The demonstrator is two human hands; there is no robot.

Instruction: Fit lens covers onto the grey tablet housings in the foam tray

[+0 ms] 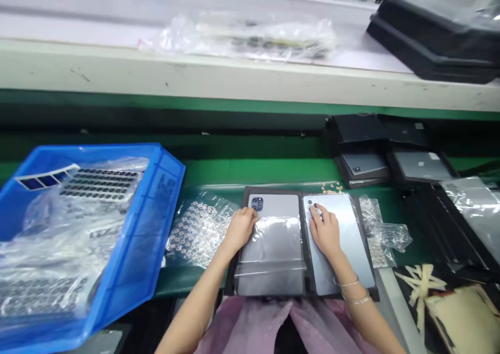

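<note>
Two tablets lie back side up, side by side, each in a black tray in front of me. The grey tablet [269, 281] has a dark camera block [257, 203] at its top left corner and a clear plastic film over its lower back. My left hand [241, 226] is closed, its bent fingertips at that block; anything pinched there is hidden. On the pale blue tablet [344, 224] rests my right hand [325, 229], fingers apart, with fingertips at the round camera lenses [311, 203] near its top left corner.
A blue bin [156, 224] at left holds bagged sheets of small parts. Clear bags of rings [199, 229] and small pieces [377, 234] flank the tablets. More tablets [420, 165] in black trays are stacked at right. A white shelf [250, 75] runs across the back.
</note>
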